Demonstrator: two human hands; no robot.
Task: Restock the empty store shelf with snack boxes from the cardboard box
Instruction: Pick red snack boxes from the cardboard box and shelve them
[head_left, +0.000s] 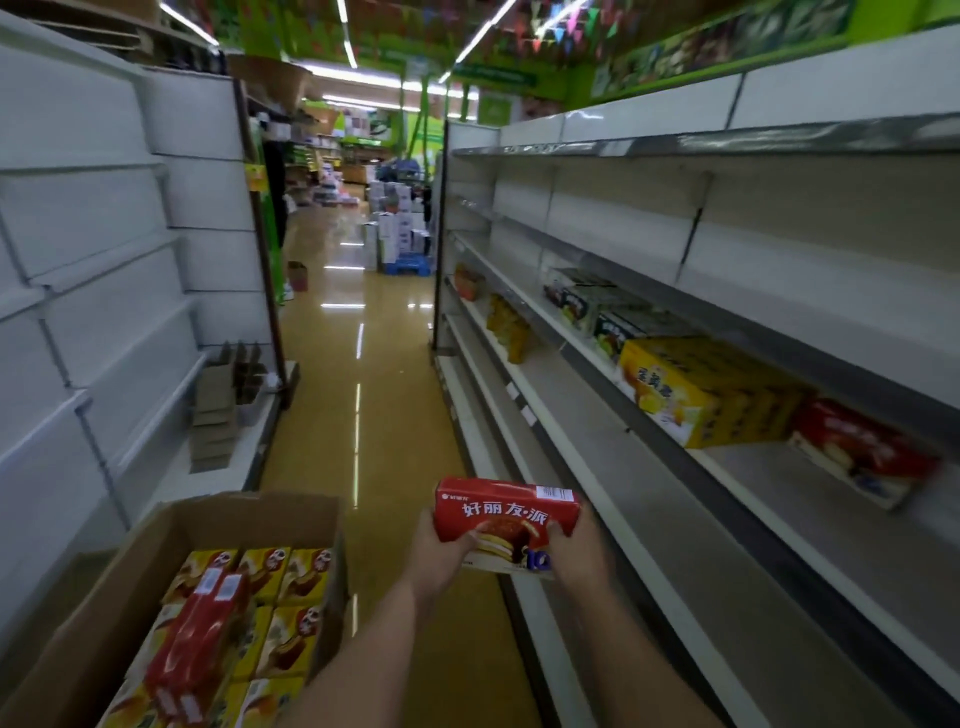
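Red snack box (506, 512) with white lettering; yellow boxes (270, 571) in brown cardboard box (156, 545).

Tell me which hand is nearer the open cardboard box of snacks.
Left. The left hand grips the red snack box on the side toward the cardboard box; the right hand grips its far end.

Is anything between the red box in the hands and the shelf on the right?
Nothing visible. Both hands, left and right, hold the red box in the aisle, and the bare shelf beside it lies open.
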